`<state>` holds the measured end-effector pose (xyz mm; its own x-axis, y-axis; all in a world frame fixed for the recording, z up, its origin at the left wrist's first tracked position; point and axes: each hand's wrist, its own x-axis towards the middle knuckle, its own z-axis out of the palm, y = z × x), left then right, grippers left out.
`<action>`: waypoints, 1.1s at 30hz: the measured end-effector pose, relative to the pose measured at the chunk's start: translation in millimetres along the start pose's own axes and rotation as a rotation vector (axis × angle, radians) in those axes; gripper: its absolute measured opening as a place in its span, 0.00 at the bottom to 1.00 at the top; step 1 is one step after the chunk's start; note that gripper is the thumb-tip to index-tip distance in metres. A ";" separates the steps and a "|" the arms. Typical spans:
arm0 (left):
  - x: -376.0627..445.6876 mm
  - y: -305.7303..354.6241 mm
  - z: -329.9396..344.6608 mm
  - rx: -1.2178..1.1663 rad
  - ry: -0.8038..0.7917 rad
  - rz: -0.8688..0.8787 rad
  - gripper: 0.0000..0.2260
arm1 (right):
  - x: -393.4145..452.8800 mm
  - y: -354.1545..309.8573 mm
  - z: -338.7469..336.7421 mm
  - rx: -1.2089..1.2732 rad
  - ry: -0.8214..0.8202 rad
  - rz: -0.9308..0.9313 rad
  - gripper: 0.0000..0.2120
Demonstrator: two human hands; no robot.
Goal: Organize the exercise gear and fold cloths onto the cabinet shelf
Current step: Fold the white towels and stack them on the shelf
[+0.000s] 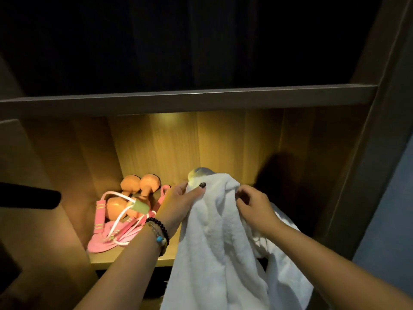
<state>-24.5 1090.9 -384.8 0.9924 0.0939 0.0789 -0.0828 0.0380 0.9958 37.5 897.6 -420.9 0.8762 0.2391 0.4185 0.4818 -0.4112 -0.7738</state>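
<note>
My left hand [178, 203] pinches the top edge of the white towel [214, 238], thumb pressed flat on it; my right hand [253, 205], at three o'clock from it, curls its fingers into the same edge. The towel hangs over the shelf [125, 260] front. At nine o'clock lie two orange dumbbells [134, 193] touching a pink skipping rope [111, 233].

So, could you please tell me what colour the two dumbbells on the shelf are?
Orange; the two rounded dumbbells show best in the head view.

Shelf [172, 253] right bare — dumbbells [134, 193], jump rope [116, 229] crowd left.
</note>
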 end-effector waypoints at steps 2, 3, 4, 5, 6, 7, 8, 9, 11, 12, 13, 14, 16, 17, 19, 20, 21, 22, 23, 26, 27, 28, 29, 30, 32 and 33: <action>-16.3 -6.4 -1.3 0.043 0.000 0.016 0.07 | -7.4 -5.3 -1.3 0.077 -0.076 0.047 0.12; -24.8 -9.9 -1.2 0.064 -0.008 0.022 0.11 | -11.8 -6.3 -2.1 0.093 -0.129 0.061 0.15; -34.3 -12.3 0.2 0.099 -0.013 0.040 0.16 | -15.9 -7.2 -2.6 0.086 -0.181 0.060 0.17; -43.6 -14.2 2.0 0.154 -0.006 0.074 0.20 | -19.1 -8.2 -3.1 0.057 -0.215 0.042 0.17; -52.9 -16.8 3.8 0.218 0.021 0.114 0.22 | -21.4 -9.3 -3.7 0.012 -0.220 0.013 0.15; -62.5 -20.2 5.0 0.274 0.064 0.146 0.25 | -23.1 -10.6 -4.4 -0.037 -0.195 -0.006 0.11; -73.1 -24.2 6.1 0.312 0.115 0.166 0.28 | -24.9 -12.4 -5.6 -0.076 -0.151 -0.011 0.09; -84.0 -30.7 5.7 0.333 0.169 0.168 0.31 | -26.8 -14.2 -7.6 -0.091 -0.103 -0.010 0.08; -107.6 -44.1 4.6 0.308 0.269 0.160 0.30 | -28.3 -17.2 -10.8 -0.074 -0.029 -0.019 0.08; -119.2 -51.7 4.0 0.282 0.295 0.164 0.28 | -28.8 -19.1 -11.7 -0.066 -0.009 -0.027 0.07; -129.0 -59.9 3.0 0.272 0.306 0.150 0.26 | -29.7 -21.0 -12.1 -0.065 0.008 -0.030 0.07; -138.2 -67.1 2.0 0.279 0.317 0.129 0.24 | -30.3 -22.8 -11.6 -0.065 0.024 -0.030 0.07; -152.4 -80.8 -1.5 0.328 0.344 0.068 0.21 | -31.6 -25.9 -8.9 -0.061 0.057 -0.032 0.07; -157.1 -88.9 -4.9 0.340 0.357 0.016 0.22 | -32.5 -27.0 -6.9 -0.052 0.072 -0.032 0.07; -165.0 -103.9 -9.2 0.342 0.372 -0.086 0.22 | -36.4 -28.8 -3.2 -0.031 0.077 -0.023 0.07; -169.0 -109.7 -8.7 0.355 0.375 -0.122 0.19 | -39.1 -28.8 -1.6 -0.025 0.066 -0.014 0.07; -172.9 -114.6 -6.4 0.368 0.385 -0.145 0.14 | -42.4 -28.3 -0.1 -0.018 0.046 -0.005 0.07; -175.0 -118.5 -3.4 0.383 0.405 -0.142 0.09 | -45.5 -28.2 1.4 -0.004 0.020 0.000 0.07; -176.3 -120.4 -0.2 0.388 0.435 -0.115 0.04 | -49.3 -28.7 2.5 0.015 -0.010 0.001 0.07; -174.9 -108.1 6.1 0.297 0.535 -0.005 0.05 | -59.1 -35.8 3.9 0.089 -0.092 -0.031 0.08; -172.6 -98.8 6.6 0.279 0.550 0.040 0.06 | -61.9 -40.9 3.8 0.091 -0.124 -0.070 0.11; -169.8 -88.5 7.3 0.295 0.543 0.100 0.07 | -64.7 -47.2 3.5 0.074 -0.171 -0.130 0.14; -166.8 -78.0 8.3 0.335 0.519 0.165 0.08 | -66.8 -54.1 3.4 0.035 -0.234 -0.206 0.19; -163.8 -67.3 9.5 0.384 0.492 0.234 0.09 | -68.6 -61.0 3.5 -0.020 -0.302 -0.282 0.23; -158.1 -45.2 11.5 0.470 0.465 0.367 0.11 | -69.4 -74.0 4.8 -0.098 -0.415 -0.361 0.29; -155.8 -35.3 11.5 0.486 0.463 0.422 0.11 | -69.1 -79.9 6.0 -0.075 -0.470 -0.353 0.30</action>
<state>-175.2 1063.5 -431.8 0.7388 0.4116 0.5337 -0.2894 -0.5214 0.8027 -61.6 919.3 -390.9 0.5711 0.7299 0.3757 0.7579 -0.2930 -0.5829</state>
